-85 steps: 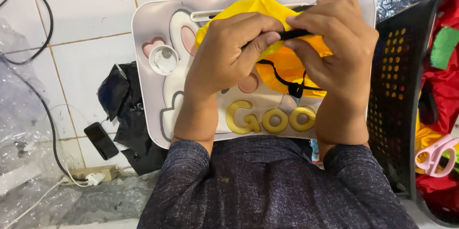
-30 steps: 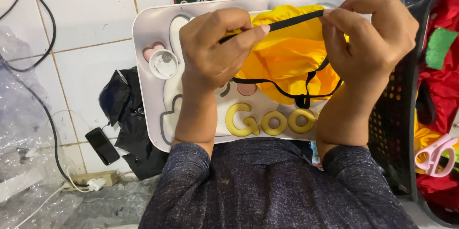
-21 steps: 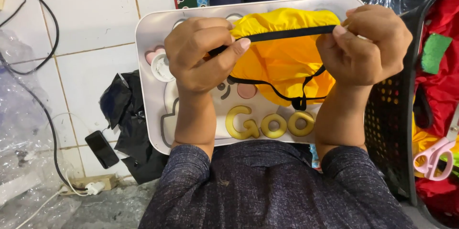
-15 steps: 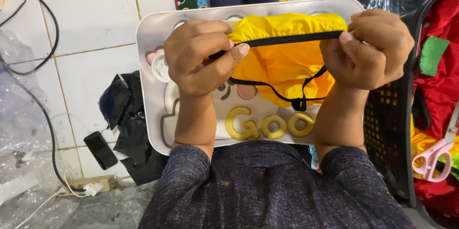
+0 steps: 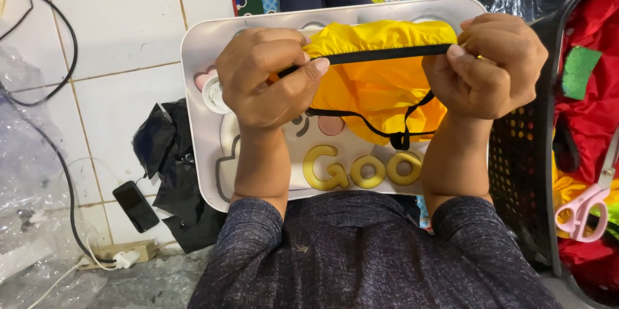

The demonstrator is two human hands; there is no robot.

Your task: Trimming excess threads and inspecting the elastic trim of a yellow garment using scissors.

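Note:
A yellow fabric piece (image 5: 377, 86) with a black elastic band (image 5: 380, 55) along its top hangs over a white lap tray (image 5: 200, 44). My left hand (image 5: 271, 77) pinches the band's left end and my right hand (image 5: 487, 67) grips its right end, with the band stretched straight between them. A thin black cord (image 5: 393, 131) with a knot dangles across the fabric's lower part. The tray carries a cartoon figure and raised yellow letters (image 5: 364, 170) near me.
A black mesh basket (image 5: 522, 154) at the right holds red cloth (image 5: 596, 83) and pink scissors (image 5: 583, 202). On the tiled floor at the left lie black cloth (image 5: 171, 173), a dark phone (image 5: 135, 206), cables (image 5: 61, 148) and a power strip (image 5: 113, 256). Clear plastic wrap (image 5: 22, 173) covers the far left.
My hands have moved apart, pulling the black band from bunched to straight and taut. The yellow fabric has spread wider beneath it.

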